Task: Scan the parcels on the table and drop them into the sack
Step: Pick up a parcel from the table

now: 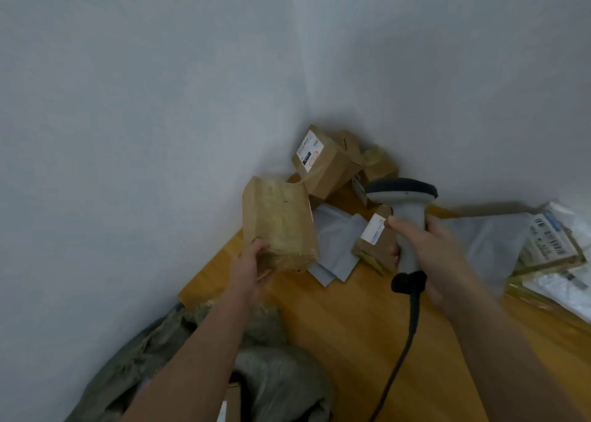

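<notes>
My left hand (248, 269) grips the near end of a tape-wrapped brown parcel (278, 224), held up above the left edge of the wooden table (358, 319). No label shows on its visible face. My right hand (428, 248) is closed around the handle of a grey barcode scanner (404, 204), whose black cable (403, 348) trails down toward me. The scanner head sits to the right of the held parcel. A grey-green sack (275, 380) lies open at the lower left beside the table, under my left forearm, with a box visible inside.
In the corner against the white walls rest a labelled cardboard box (323, 162) and smaller boxes (379, 162). A small labelled parcel (374, 242) and grey mailer bags (335, 245) lie mid-table. More labelled parcels and bags (550, 245) crowd the right edge.
</notes>
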Tool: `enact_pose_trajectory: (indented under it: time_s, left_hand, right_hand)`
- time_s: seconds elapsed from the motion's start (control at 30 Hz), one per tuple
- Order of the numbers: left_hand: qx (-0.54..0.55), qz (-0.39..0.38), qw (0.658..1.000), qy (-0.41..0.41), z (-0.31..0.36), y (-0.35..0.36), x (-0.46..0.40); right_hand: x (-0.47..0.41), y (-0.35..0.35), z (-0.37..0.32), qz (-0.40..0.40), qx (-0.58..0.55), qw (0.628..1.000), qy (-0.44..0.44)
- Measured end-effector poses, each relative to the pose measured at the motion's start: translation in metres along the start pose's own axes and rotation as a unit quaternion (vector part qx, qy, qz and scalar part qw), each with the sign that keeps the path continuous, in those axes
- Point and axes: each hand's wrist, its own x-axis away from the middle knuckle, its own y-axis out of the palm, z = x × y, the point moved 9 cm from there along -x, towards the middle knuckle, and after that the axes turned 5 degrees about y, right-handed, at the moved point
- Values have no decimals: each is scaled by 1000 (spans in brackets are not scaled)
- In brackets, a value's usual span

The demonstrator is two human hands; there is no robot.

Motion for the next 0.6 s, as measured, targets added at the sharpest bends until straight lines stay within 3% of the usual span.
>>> enact_pose_trajectory:
  time_s: [0.23, 0.6]
  left_hand:
    - [223, -96, 968, -60, 14, -25, 56]
    - [201, -310, 916, -157, -13, -31, 148]
  right_hand:
    - [50, 23, -2, 17, -42, 999, -26]
    - [150, 45, 24, 46, -20, 993, -111]
